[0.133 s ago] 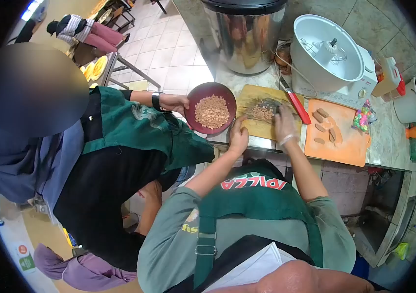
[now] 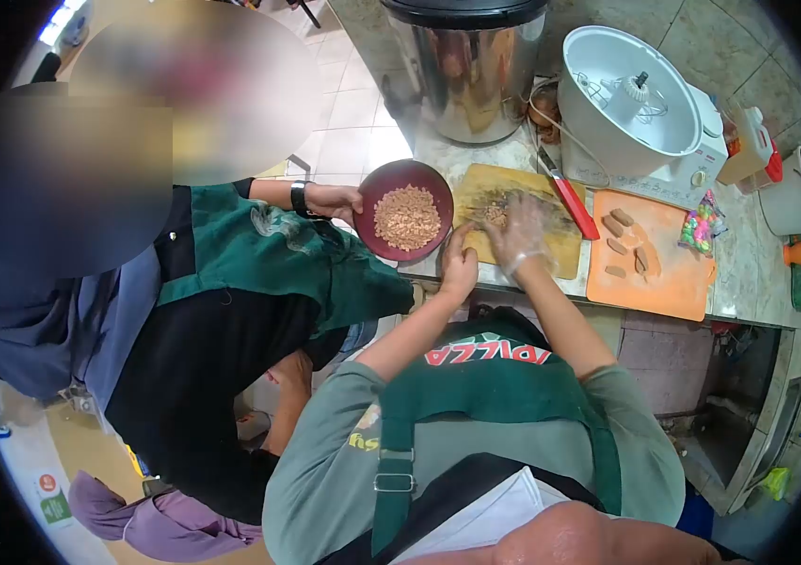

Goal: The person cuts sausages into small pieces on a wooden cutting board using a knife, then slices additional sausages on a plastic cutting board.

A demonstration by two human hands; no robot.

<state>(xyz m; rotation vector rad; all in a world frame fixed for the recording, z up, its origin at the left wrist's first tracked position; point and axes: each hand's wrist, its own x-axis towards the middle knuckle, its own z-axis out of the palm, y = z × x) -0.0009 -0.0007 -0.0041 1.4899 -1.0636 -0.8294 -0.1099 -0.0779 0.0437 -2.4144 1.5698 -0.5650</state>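
Bits (image 2: 496, 215) lie on the board (image 2: 565, 261) by the right hand (image 2: 520, 237), its grasp unclear; left hand (image 2: 460, 266) at board's edge, grip also unclear. Apparent step: gathering; next move calls for cupped fingers.

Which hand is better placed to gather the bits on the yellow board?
Likely the right hand: gloved, on the board beside the bits; the left hand is at the board's left edge.

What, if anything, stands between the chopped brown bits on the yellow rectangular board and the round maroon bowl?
Nothing visible blocks the direct path from bits to bowl; the left hand lies along its near side.
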